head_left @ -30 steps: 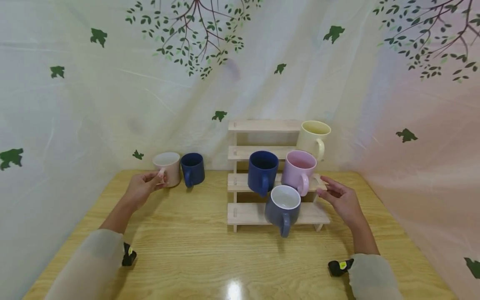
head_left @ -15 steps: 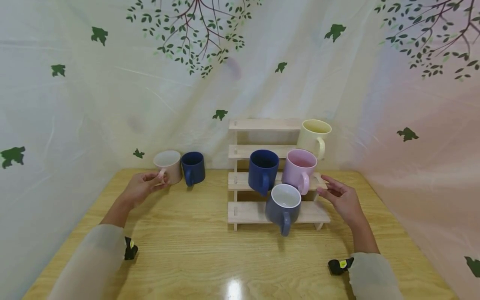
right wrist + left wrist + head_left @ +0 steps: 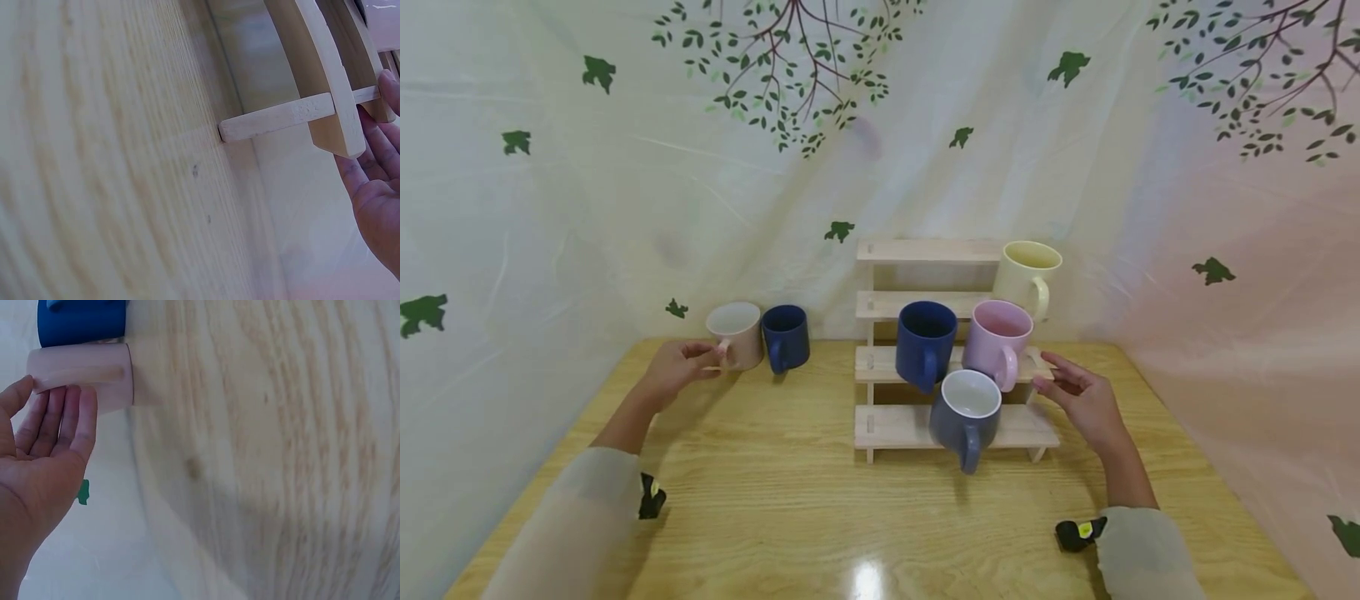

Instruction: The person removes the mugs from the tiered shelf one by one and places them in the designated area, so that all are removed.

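At the back left, a pale pink mug [image 3: 735, 337] stands on the table with its handle towards me. My left hand [image 3: 681, 371] is at that handle. In the left wrist view its fingers [image 3: 81, 422] lie fairly straight beside the handle, and the thumb tip is at the handle's end. A dark blue mug [image 3: 786, 337] stands just right of the pink one. My right hand [image 3: 1082, 404] pinches the right end of a step of the tiered wooden rack [image 3: 895, 427], with the thumb [image 3: 389, 87] showing in the right wrist view.
On the rack are a yellow mug [image 3: 1027, 271] high at the right, a second dark blue mug [image 3: 925, 346] and a lilac mug [image 3: 997, 337] side by side, and a grey-blue mug [image 3: 966, 417] on the lowest step. A leaf-printed curtain [image 3: 737, 208] hangs behind the wooden table [image 3: 760, 500].
My left hand has drawn back slightly to the left, its fingers loosening from the pink mug's handle. The mugs, the rack and my right hand have stayed in place.
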The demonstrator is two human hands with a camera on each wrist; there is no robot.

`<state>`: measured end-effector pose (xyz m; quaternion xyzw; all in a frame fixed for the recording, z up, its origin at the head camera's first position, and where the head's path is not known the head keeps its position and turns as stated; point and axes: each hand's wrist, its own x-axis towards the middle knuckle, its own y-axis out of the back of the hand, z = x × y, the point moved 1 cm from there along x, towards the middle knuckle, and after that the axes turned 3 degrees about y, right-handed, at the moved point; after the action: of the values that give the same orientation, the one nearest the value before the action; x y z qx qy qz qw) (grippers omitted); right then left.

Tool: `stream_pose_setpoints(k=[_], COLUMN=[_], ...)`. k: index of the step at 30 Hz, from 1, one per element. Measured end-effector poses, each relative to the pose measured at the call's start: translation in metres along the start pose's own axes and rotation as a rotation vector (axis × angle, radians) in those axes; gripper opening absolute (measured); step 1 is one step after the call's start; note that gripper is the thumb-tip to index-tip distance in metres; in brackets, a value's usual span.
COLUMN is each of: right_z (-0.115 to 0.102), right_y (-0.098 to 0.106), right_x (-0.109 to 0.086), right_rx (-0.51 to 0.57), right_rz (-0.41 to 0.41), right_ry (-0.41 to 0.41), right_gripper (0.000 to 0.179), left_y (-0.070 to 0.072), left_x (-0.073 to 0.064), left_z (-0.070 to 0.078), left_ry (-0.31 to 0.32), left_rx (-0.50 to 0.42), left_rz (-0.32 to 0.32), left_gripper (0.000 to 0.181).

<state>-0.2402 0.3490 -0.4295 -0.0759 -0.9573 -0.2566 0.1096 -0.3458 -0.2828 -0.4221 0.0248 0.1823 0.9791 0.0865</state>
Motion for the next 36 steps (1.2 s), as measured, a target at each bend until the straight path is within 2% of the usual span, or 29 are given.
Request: stream_pose_setpoints(k=[2, 6, 9, 13, 19, 28, 36], right_z=[0.000, -0.002, -0.003, -0.003, 0.001, -0.001, -0.002], right_y=[0.000, 0.000, 0.001, 0.003, 0.004, 0.002, 0.000], right_x=[0.000, 0.000, 0.000, -0.001, -0.001, -0.001, 0.000], right_rx=[0.001, 0.000, 0.006, 0.009, -0.004, 0.002, 0.004], right_rz=[0.001, 0.000, 0.002, 0.004, 0.003, 0.010, 0.009], right_ry=[0.002, 0.015, 0.019, 0.011, 0.014, 0.033, 0.024], right_gripper=[0.061, 0.060, 0.060, 0.060, 0.060, 0.059, 0.059], left_y=[0.001, 0.002, 0.001, -0.003, -0.016, -0.045, -0.076], left_x=[-0.001, -0.004, -0.005, -0.002, 0.006, 0.010, 0.016], left_z=[0.004, 0.017, 0.032, 0.051, 0.078, 0.116, 0.144], left_ry=[-0.018, -0.075, -0.096, -0.112, -0.120, -0.130, -0.169], left_rx=[0.055, 0.137, 0.187, 0.214, 0.180, 0.044, 0.032], left_rz=[0.062, 0.225, 0.292, 0.270, 0.224, 0.141, 0.075], left_gripper=[0.048, 0.044, 0.047, 0.051, 0.051, 0.048, 0.046])
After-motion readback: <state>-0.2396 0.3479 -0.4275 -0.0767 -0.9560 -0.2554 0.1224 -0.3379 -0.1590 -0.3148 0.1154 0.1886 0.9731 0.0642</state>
